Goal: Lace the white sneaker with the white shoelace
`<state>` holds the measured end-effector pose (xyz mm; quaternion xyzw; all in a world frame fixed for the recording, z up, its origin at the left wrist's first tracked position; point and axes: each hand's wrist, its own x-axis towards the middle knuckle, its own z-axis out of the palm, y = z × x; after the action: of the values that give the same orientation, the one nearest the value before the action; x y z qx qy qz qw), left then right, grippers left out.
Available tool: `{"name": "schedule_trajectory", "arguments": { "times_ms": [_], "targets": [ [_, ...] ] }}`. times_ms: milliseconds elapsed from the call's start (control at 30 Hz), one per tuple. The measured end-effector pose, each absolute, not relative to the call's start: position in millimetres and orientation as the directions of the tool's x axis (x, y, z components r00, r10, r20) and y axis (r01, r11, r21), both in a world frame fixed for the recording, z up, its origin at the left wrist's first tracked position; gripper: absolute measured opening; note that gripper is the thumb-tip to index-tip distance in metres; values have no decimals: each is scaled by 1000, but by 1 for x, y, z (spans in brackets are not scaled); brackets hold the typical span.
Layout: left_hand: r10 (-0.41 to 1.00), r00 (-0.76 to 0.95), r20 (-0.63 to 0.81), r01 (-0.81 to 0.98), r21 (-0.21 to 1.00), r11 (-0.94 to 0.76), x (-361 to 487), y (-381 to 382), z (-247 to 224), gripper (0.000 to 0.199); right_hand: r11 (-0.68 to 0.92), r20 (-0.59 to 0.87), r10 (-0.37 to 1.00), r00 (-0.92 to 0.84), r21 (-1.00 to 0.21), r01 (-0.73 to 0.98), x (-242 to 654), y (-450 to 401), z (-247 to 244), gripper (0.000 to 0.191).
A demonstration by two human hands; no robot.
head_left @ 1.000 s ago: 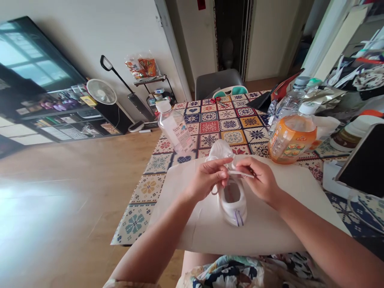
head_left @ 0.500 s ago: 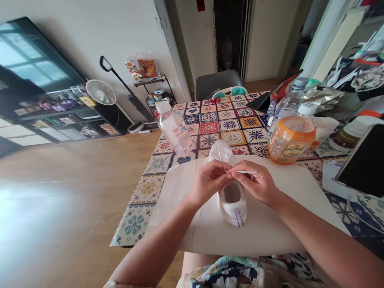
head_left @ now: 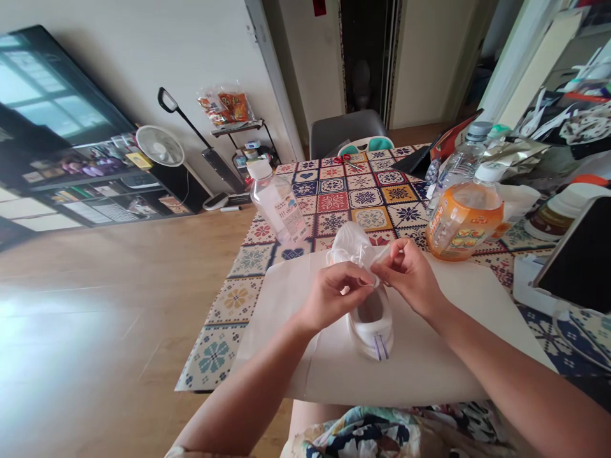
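A white shoe [head_left: 370,334] lies on a white sheet [head_left: 429,362], its toe pointing away from me and its opening towards me. Two thin purple lines mark its heel. Over the tongue area, my left hand [head_left: 338,292] pinches the white shoelace, thumb and index finger together. Close beside it on the right, my right hand [head_left: 411,277] is raised slightly, its fingers closed on a white lace end. More lace [head_left: 354,254] lies loosely across the front of the shoe. The fingers partly hide the middle of the shoe.
Beyond the sheet, a clear bottle [head_left: 281,210] stands at the left on the patterned tablecloth [head_left: 331,202]. An orange-labelled bottle [head_left: 465,222], a phone [head_left: 580,254] and jars crowd the right side. Scissors [head_left: 348,162] lie near the far edge, before a grey chair [head_left: 348,130].
My right hand has tilted upward and moved slightly away from my left, turning the lace end upright. The front of the shoe and its laces show more.
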<state>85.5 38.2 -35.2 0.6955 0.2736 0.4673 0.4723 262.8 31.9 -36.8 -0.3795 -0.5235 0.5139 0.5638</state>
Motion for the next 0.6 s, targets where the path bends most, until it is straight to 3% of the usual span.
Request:
{"name": "schedule_trajectory", "arguments": {
  "times_ms": [200, 333, 467, 600],
  "targets": [
    [803, 325, 499, -57, 858, -510, 84, 40, -33, 14, 351, 327, 898, -295, -936, 29, 267, 28, -36, 16],
    [821, 265, 505, -46, 858, -512, 84, 40, -33, 12, 466, 410, 831, -377, -882, 67, 267, 27, -32, 5],
    [845, 256, 468, -14, 876, -481, 85, 41, -32, 14, 489, 431, 823, -370, -869, 74, 265, 30, -35, 12],
    [891, 243, 384, -6, 919, -395, 86, 41, -30, 16, 496, 451, 859, -243, -850, 176, 265, 30, -42, 25]
  ]
}}
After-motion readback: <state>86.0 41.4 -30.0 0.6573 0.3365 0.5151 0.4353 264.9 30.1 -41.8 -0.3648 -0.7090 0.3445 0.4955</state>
